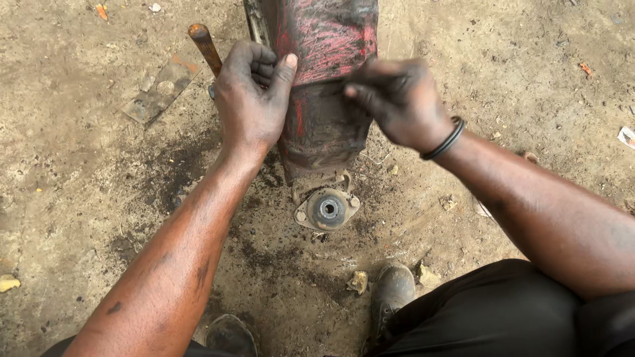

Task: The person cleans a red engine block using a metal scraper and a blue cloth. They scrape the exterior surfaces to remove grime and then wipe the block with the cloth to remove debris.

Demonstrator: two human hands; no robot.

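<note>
While both arms reach forward over the oil-stained dirt ground (73,165), the left hand (253,99) curls closed around the left edge of a worn, red-painted metal casing (324,86), its thumb lying flat on the front face and its fingers folded in over the rim. That casing stands upright in the middle of the view, its paint scratched and blackened with grease, and its lower end tapers down to a grey metal mounting flange with a round rubber bush at its centre (327,210), which rests on the ground. The right hand (397,99) sits against the casing's right side, slightly blurred, with fingers bent and pressing on the metal; whether they pinch something small or simply push on the surface cannot be told. A black band (444,140) circles the right wrist. Just behind the left hand, a rusty brown rod (205,47) leans up from the ground, touching or nearly touching the knuckles. Further left, a flat grey scrap of metal plate (159,92) lies on the dirt. Near the bottom edge, two dusty dark shoes (393,291) stand on either side of the flange, beside black trouser legs (489,311).
</note>
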